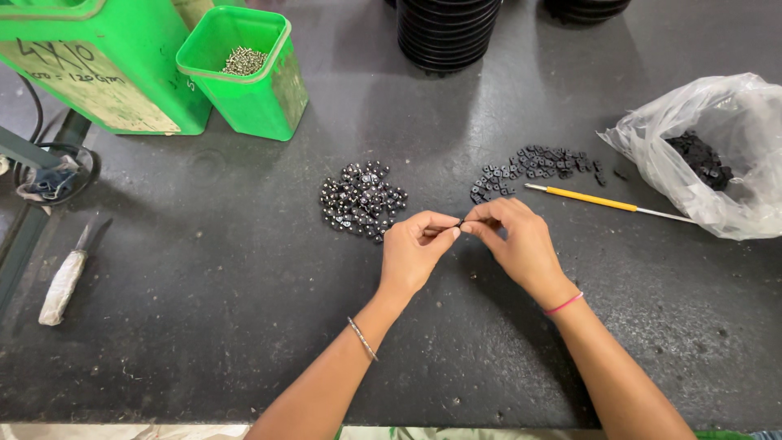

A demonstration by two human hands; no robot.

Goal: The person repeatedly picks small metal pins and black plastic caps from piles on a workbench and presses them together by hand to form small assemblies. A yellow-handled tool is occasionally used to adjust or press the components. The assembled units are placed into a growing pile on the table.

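Landmark for all positions: the left pile of dark pieces, lying near the middle of the black table.

Far left of the pile, at the table's edge, a knife with a cloth-wrapped handle is laid roughly upright in the view. Above it, off the edge, a tangle of dark cable and cloth is seen. Up and to the left of the pile, a large green bin is placed, and a smaller green tub holding small silvery screws is set just beside it, on the side nearer the pile.

Just below and right of the pile, the left hand is held with thumb and forefinger pinched shut. The right hand is met fingertip to fingertip with it, likewise pinched. A tiny dark piece is gripped between the 2 hands at the point of contact; its shape cannot be told. A thin metal bangle is worn on the left wrist, a pink band on the right.

Well above the pile, at the far edge, a stack of black round parts is noted. Right of the pile, a second, flatter scatter of black pieces is spread, with a yellow-handled tool laid just beyond it. Farthest right, a clear plastic bag is lying open, with more black pieces inside.
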